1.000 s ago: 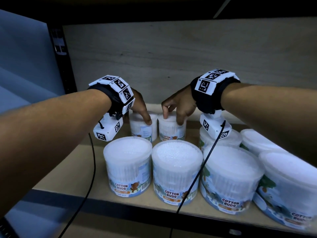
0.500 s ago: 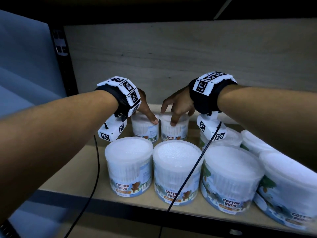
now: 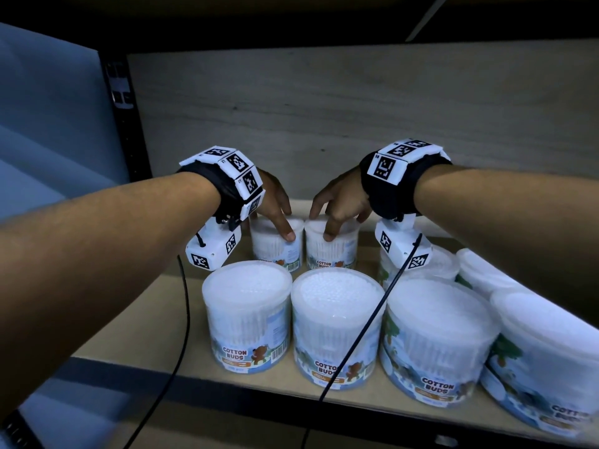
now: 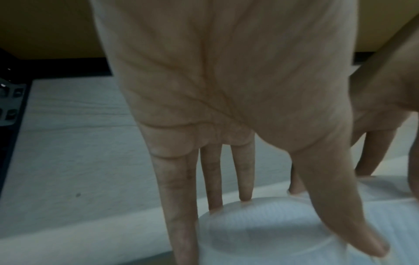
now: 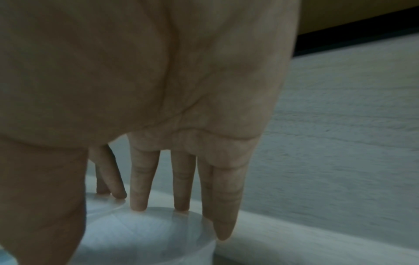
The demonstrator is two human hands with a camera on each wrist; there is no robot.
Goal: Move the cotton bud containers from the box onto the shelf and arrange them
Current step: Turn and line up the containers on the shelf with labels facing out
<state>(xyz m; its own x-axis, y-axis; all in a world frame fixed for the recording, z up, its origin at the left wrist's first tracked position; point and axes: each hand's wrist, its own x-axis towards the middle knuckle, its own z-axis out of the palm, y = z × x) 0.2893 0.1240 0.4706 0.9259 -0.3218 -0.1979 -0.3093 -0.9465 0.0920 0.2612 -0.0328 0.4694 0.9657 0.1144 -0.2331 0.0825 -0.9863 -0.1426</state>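
1. On the pale wooden shelf board (image 3: pixel 129 319), framed by black metal posts and backed by a grey wood-grain back panel (image 3: pixel 324 108), eight round clear plastic tubs of white cotton buds can be counted, in two rows of four.
2. All eight tubs stand upright, long axis vertical, lids up, printed labels towards the shelf's front edge.
3. Front row, left to right: first front tub (image 3: pixel 246 315), second front tub (image 3: pixel 337 325), third front tub (image 3: pixel 434 341) and fourth front tub (image 3: pixel 544 367), each just beside the next.
4. Back row: left rear tub (image 3: pixel 275 251) and right rear tub (image 3: pixel 337 251) stand close side by side; two more rear tubs (image 3: pixel 453 267) sit further right, partly hidden.
5. Two hands reach in. The left hand (image 3: pixel 275 202) holds the left rear tub by its lid, thumb on the near rim and fingers (image 4: pixel 213 179) down over the far rim.
6. The right hand (image 3: pixel 340 199) holds the right rear tub the same way, its fingers (image 5: pixel 142 182) on the far rim and thumb on the near side.
7. Two black wrist bands (image 3: pixel 233 179) carry white square-coded marker tiles, and a white camera block (image 3: pixel 214 251) hangs under each wrist.
8. Two thin black cables (image 3: pixel 186 303) trail from the blocks past the shelf's front edge.
9. Labels read "COTTON BUDS" in orange, with a brown cartoon bear and a barcode; the smaller print is too blurred to read.
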